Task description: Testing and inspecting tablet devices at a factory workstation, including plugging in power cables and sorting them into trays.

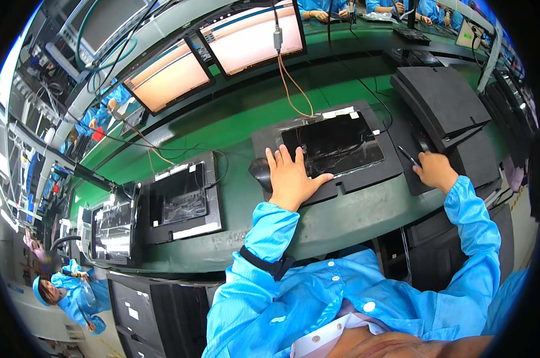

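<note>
Green bench (pixel 234 125) curves across my view, with two lit monitors (pixel 222 51) tilted above its far edge. Far left, I see another worker (pixel 73 295) in blue below the bench, and a screen unit (pixel 116 222) near them. Next along sits a second screen (pixel 177 194) in a black tray with white tape at its edges, well apart from my hands. A black mouse (pixel 261 173) lies just left of my left hand (pixel 291 179), touching its edge. That hand rests flat, fingers spread, on the near left corner of the dark panel (pixel 335 143) in its foam cradle (pixel 326 191). An orange cable (pixel 291 89) drops from above to the panel's far edge. My right hand (pixel 435 170) is curled around a thin dark stylus (pixel 408 156), resting on a black pad right of the cradle. Stacked black foam trays (pixel 443 98) crowd the bench beyond it.
</note>
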The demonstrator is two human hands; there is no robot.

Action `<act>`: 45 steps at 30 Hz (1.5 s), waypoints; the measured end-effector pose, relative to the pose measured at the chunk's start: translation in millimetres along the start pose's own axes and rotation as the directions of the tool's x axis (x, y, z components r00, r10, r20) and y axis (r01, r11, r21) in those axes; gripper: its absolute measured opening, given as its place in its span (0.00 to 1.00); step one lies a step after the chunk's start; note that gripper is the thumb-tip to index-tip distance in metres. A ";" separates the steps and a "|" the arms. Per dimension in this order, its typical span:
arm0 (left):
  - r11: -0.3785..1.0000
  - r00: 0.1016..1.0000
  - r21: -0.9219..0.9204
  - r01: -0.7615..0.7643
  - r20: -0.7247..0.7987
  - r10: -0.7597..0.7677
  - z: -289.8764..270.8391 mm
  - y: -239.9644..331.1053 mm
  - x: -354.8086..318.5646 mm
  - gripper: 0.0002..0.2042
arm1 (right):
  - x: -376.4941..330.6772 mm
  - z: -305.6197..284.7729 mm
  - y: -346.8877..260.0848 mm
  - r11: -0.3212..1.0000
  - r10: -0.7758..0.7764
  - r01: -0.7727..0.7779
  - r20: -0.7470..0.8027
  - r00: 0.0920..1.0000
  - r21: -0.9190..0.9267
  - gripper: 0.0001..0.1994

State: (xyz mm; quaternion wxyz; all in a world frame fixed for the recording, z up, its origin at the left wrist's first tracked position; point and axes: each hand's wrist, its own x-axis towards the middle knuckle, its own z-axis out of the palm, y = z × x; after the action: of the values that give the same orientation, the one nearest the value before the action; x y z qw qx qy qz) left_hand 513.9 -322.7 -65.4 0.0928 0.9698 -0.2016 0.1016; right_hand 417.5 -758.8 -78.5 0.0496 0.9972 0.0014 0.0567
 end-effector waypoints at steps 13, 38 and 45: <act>0.095 0.879 -0.981 -0.169 -0.194 -0.435 -80.7 -33.0 -252.7 0.31 | 7.7 -130.2 -230.8 0.466 -0.609 0.369 -0.011 0.793 0.804 0.05; 0.630 0.594 0.205 0.750 -0.627 -0.503 -153.2 -96.7 -475.1 0.26 | -52.1 -211.1 -833.3 -0.106 -0.945 0.272 -0.182 0.273 0.956 0.09; 0.586 0.588 0.275 0.762 -0.673 -0.449 -139.9 -101.4 -473.0 0.23 | -48.9 -201.1 -836.8 -0.039 -0.954 0.348 -0.139 0.267 0.937 0.10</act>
State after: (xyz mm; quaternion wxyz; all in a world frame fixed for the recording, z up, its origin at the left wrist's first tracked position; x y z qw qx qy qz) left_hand 108.3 -24.4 -55.8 -0.1011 0.8899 0.2312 0.3801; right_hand 348.6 93.4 31.9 -0.4338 0.6617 0.5353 -0.2956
